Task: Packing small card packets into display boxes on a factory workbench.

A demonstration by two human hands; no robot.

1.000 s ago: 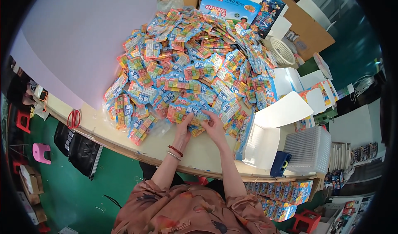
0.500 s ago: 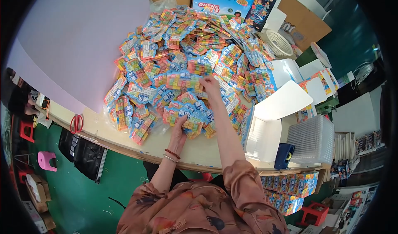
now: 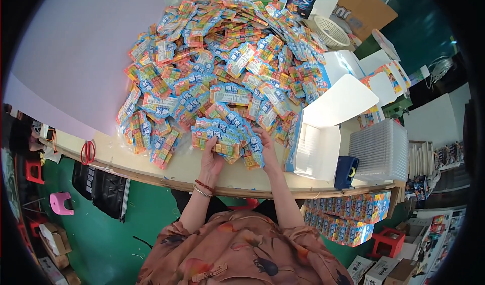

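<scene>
A fanned bunch of small flat packets, blue with colourful blocks printed on them, is held low over the near edge of the table. My left hand grips the bunch from below with its thumb on top. At the bunch's right side, my right hand has its fingers closed on the edge of a tilted packet. Beyond both hands rises a large loose pile of the same packets, some face up and others showing pale backs.
Right of the pile stands an open white carton, beside a blue tape dispenser and stacked clear plastic trays. Red scissors lie at the left table edge. A white basket is at the back; printed boxes sit below the table.
My right hand has come back from the pile toward me and now meets the bunch in my left hand. The whole view has shifted slightly.
</scene>
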